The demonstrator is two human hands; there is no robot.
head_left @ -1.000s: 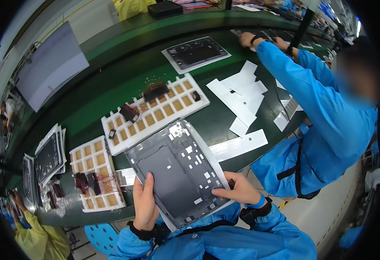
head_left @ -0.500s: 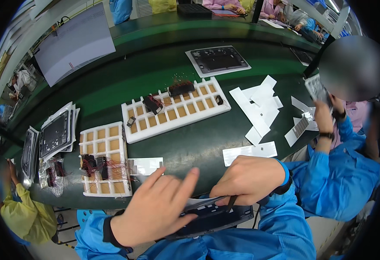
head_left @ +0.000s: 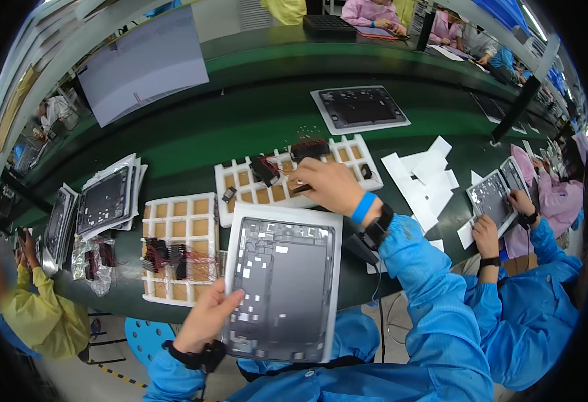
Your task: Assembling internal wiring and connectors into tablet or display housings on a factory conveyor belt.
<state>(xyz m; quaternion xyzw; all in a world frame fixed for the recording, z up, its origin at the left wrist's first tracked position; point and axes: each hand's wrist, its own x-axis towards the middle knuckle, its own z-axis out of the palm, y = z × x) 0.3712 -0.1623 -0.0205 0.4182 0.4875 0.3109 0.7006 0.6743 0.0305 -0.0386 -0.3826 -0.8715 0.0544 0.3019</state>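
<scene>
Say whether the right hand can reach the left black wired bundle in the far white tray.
Probably yes: the right hand is over the white tray, close to the black wired bundle, with nothing visible between, though the slim dark object it holds may hinder grasping.

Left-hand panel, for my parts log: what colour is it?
The panel is dark grey with white patches, clearest in head view.

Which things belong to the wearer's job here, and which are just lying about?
Seemingly in use:
grey panel, in left hand
small dark item, in right hand
long white tray, near right hand

Seemingly just lying about:
white sheets
dark panel at the back
</scene>
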